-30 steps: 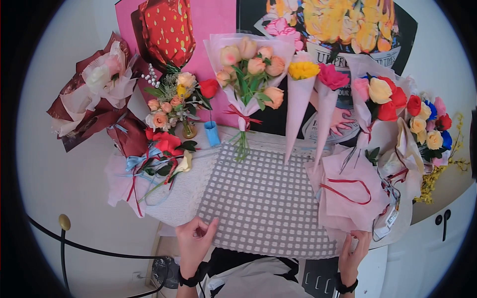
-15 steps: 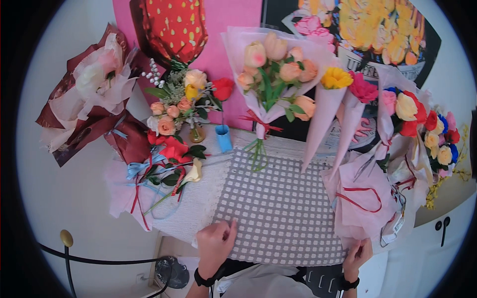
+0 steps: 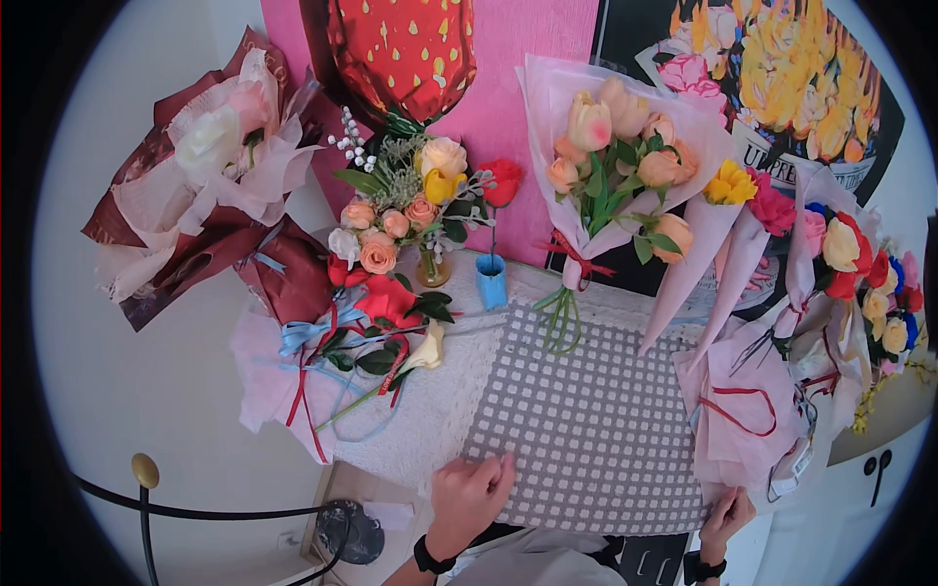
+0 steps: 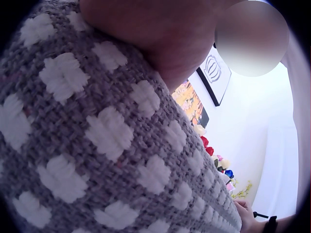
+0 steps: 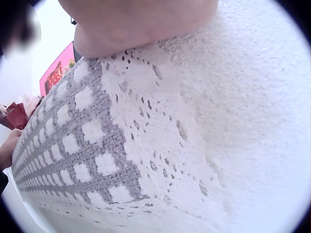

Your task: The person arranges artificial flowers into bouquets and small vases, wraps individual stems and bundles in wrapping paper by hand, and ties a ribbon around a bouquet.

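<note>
A grey-and-white checked tablecloth [image 3: 586,430] with a white lace border lies over the table's middle and front. My left hand [image 3: 474,500], fingers curled, grips its front left edge. At the front right corner my right hand [image 3: 725,516] pinches the cloth's edge. The left wrist view shows the checked weave [image 4: 109,133] close up under the left hand, with the right hand [image 4: 245,216] at the far end. In the right wrist view the lace border [image 5: 146,116] runs below the right hand [image 5: 141,24], and the left hand [image 5: 8,148] holds the far edge.
A wrapped peach bouquet [image 3: 576,259] stands at the back, its stems over the cloth. Paper cones [image 3: 689,273] and pink wrapping paper [image 3: 747,391] are right. At left are loose flowers with ribbons [image 3: 386,356], a blue cup [image 3: 491,283] and a dark red wrapped bouquet [image 3: 210,186].
The head view has swung left, so everything sits further right. My left hand has gone from a loose thumb-and-finger pose to curled fingers at the cloth's edge. The right hand stays at its corner.
</note>
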`<state>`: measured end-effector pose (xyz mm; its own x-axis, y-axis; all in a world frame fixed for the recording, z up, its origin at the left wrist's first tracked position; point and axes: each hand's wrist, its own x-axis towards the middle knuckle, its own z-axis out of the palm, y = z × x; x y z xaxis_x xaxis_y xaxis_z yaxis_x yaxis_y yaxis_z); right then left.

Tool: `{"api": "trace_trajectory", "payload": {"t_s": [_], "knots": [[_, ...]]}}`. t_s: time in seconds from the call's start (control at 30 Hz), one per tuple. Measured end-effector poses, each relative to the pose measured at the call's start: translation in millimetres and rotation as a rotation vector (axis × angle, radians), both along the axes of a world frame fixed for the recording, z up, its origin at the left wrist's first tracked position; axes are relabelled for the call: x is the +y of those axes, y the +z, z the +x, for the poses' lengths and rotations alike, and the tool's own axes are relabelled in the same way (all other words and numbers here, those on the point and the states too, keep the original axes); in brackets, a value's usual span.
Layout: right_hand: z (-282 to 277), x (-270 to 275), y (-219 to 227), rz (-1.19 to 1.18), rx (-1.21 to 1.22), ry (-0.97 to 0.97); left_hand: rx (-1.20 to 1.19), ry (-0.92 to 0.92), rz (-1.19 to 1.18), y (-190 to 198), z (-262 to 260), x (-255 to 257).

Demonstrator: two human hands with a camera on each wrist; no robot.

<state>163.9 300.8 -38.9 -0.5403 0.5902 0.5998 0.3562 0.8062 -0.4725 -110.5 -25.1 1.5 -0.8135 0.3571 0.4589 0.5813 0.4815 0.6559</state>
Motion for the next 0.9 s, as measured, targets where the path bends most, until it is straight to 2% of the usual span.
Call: {"api": "trace_trajectory", "payload": {"t_s": [0.1, 0.23, 0.3, 0.43, 0.63, 0.7, 0.83, 0.9], "knots": [[-0.9, 0.5, 2.3, -0.007, -0.004, 0.014, -0.006, 0.041, 0.079, -3.2, 0.2, -0.4], [-4.0, -2.3, 7.5, -0.004, -0.008, 0.027, 0.006, 0.02, 0.134, -7.4, 0.2, -5.1], [-5.5, -3.1, 7.7, -0.008, -0.005, 0.018, 0.034, -0.048, 0.161, -11.9, -0.3, -8.4], [-6.8, -5.6, 11.1, -0.025, -0.031, 0.01, 0.014, -0.017, 0.184, -12.7, 1.2, -10.3], [0.5, -1.4, 8.0, -0.027, -0.079, 0.002, -0.024, -0.08, 0.226, -10.7, 1.5, -11.9], [1.4, -2.1, 8.6, -0.031, -0.082, -0.003, -0.062, -0.057, 0.299, -15.0, 2.0, -11.3], [-2.2, -4.5, 13.3, -0.033, -0.077, 0.017, -0.083, -0.006, 0.272, -19.9, 4.7, -17.6], [-3.6, -5.7, 15.6, -0.04, -0.076, 0.028, -0.069, -0.193, 0.429, -26.4, 1.0, -23.8]]}}
